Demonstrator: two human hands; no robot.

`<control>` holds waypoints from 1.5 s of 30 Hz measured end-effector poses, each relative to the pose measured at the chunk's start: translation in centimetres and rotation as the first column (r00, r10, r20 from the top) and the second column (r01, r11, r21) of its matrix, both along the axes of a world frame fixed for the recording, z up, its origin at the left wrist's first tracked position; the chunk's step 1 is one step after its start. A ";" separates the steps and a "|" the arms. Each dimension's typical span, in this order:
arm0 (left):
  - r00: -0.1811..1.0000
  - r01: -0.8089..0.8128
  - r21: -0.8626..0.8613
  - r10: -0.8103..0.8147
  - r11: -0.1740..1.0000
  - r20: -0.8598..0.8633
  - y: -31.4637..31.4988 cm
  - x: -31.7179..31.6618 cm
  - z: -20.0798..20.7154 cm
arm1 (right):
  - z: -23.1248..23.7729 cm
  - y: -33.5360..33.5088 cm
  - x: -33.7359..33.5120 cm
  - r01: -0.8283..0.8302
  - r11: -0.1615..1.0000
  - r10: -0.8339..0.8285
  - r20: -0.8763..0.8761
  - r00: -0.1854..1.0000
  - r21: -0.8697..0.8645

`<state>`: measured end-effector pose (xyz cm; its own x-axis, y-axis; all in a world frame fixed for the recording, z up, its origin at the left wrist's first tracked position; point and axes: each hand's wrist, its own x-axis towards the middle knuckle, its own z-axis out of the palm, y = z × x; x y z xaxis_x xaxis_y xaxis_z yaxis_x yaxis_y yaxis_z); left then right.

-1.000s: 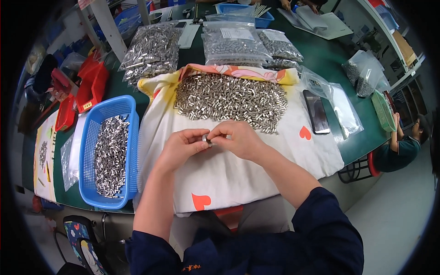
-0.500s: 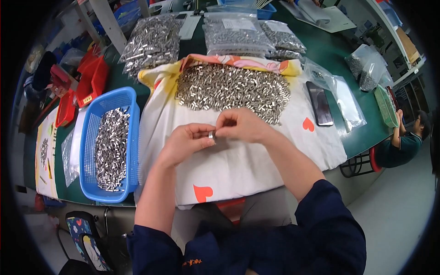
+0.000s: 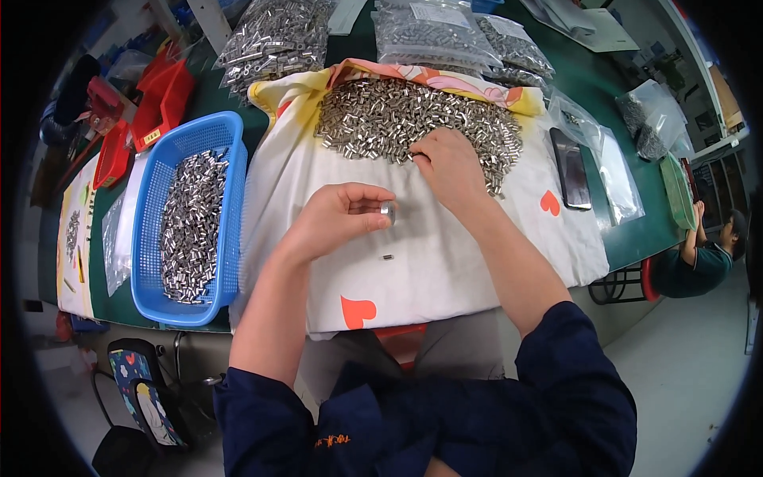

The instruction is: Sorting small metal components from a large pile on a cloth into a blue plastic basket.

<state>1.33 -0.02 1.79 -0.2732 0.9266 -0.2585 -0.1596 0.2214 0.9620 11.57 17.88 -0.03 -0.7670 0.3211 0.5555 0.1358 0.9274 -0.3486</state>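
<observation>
Between the thumb and fingers of my left hand (image 3: 346,216) is a short, shiny round metal piece (image 3: 388,211), held above the white cloth. My right hand (image 3: 453,168) is at the near edge of a wide pile of small metal cylinders (image 3: 397,119), its thumb and fingers pinched together. What lies in that pinch is too small to make out. One loose metal cylinder (image 3: 388,257) rests by itself on the cloth (image 3: 453,278), nearer to me than both hands.
On the left stands a blue plastic basket (image 3: 139,262) part full of similar cylinders. Red bins (image 3: 163,103) sit behind it. Filled clear bags (image 3: 274,48) line the back. To the right lie a phone (image 3: 571,168) and plastic bags (image 3: 621,179); a person (image 3: 695,258) sits beyond.
My right hand has left the left hand and moved forward to the pile. The lone cylinder now shows on the cloth. The whole view has shifted slightly.
</observation>
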 end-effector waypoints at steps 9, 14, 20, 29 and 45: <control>0.994 -0.087 0.029 0.085 0.996 0.064 0.4 -0.7 -0.6 | 1.7 -0.9 0.6 -0.033 0.970 0.063 0.117 0.991 -0.243; 0.978 -0.172 0.095 0.159 0.981 0.136 0.5 -0.8 -1.1 | 3.4 -3.1 1.4 -0.154 0.672 0.315 0.091 0.945 -0.724; 0.978 -0.177 0.092 0.164 0.980 0.129 0.5 -0.8 -1.0 | 2.5 -3.2 1.3 -0.213 0.759 0.306 0.049 0.951 -0.615; 0.982 -0.184 0.074 0.186 0.980 -0.015 0.5 -0.5 -1.3 | 2.2 -4.4 1.4 -0.249 0.943 0.262 0.034 0.964 -0.219; 0.999 0.016 0.020 -0.015 1.000 -0.044 0.3 0.1 -1.3 | 3.4 -1.7 2.0 -0.166 0.693 0.307 0.079 0.949 -0.702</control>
<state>1.41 0.28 0.44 -0.2692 0.9358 -0.2277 -0.1138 0.2038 0.9724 13.58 16.23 3.37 -0.9306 0.3499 0.1073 0.0693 0.4565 -0.8870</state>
